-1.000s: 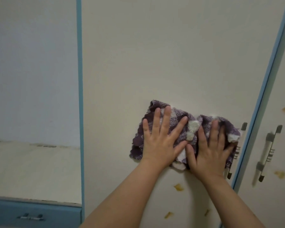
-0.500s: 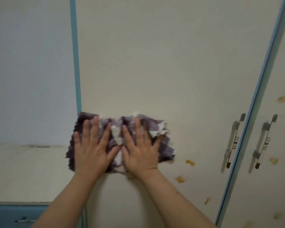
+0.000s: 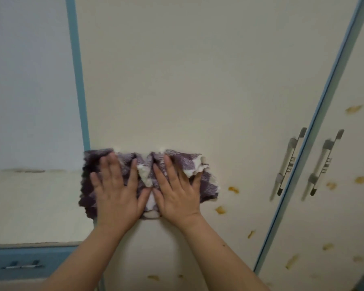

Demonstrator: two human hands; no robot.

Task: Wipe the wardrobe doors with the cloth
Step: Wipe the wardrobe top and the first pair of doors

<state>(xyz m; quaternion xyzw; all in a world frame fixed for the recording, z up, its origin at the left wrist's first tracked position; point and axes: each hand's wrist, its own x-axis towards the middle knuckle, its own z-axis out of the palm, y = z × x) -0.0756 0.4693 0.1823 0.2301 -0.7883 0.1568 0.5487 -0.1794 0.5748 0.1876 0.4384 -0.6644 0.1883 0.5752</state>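
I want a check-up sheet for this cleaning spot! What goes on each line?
Surface: cream wardrobe door, yellow-brown spots low on its right part.
Job's things: purple-and-white cloth flat on the door, at its left edge.
Clutter: nothing seen.
Hands: left hand and right hand press the cloth side by side, fingers straight.
Cables: nothing seen.
Surroundings: second spotted door at right, two grey handles, blue drawer lower left.

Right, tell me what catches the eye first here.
The left hand and right hand press flat on a purple cloth at the left edge of a cream wardrobe door. Yellow-brown smears dot that door right of the cloth, and the neighbouring door beyond the grey handles.
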